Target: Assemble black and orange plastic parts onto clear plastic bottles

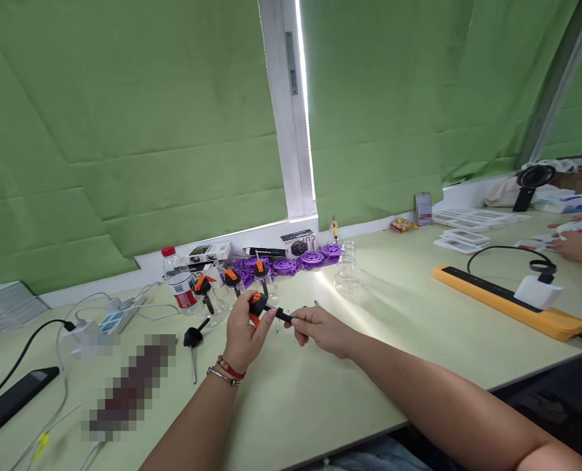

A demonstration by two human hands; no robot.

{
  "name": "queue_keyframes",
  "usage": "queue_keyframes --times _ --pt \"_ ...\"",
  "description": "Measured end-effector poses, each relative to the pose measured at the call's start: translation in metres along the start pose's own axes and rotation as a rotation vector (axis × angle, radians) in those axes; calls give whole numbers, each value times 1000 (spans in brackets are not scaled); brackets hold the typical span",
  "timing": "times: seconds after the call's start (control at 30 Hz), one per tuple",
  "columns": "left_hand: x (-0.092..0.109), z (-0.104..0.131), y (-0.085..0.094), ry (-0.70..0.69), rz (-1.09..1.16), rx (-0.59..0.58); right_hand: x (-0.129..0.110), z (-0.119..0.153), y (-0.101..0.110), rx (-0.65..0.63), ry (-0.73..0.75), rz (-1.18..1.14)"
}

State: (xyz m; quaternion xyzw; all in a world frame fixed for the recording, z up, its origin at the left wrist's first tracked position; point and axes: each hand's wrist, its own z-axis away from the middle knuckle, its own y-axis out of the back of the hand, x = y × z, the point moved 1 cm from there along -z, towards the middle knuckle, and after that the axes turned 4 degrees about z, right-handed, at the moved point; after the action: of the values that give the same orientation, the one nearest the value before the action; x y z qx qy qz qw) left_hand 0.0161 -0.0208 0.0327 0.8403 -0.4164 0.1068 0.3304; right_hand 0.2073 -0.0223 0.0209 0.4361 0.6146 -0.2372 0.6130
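Observation:
Near the middle of the table, my left hand (244,330) is closed around a black and orange pump top (258,305). From it a thin rod with a black sleeve (284,316) points right, and the fingers of my right hand (320,330) pinch the sleeve's end. Just beyond my hands stand glass bottles with black and orange tops (232,278). On the table left of my left hand lies a loose black part with a metal rod (193,347). A small spring (317,303) lies behind my right hand.
Purple parts (285,266) line the back, beside clear glass pieces (347,281) and a red-capped bottle (180,288). An orange power strip (507,304) lies right. Cables and a black phone-like device (16,399) are left. Another person's hand (578,242) is far right.

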Motion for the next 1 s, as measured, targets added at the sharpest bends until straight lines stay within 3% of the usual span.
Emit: queue_keyframes --times 0.33,0.57,1.0 --pt "-9 -1 -9 145 -98 -255 12 -3 -8 -31 -82 -51" --pt "-4 3 -16 151 -188 -259 19 -9 -16 -43 -91 -173" --pt "2 13 -30 191 -293 -223 26 -11 -18 -49 -139 -191"
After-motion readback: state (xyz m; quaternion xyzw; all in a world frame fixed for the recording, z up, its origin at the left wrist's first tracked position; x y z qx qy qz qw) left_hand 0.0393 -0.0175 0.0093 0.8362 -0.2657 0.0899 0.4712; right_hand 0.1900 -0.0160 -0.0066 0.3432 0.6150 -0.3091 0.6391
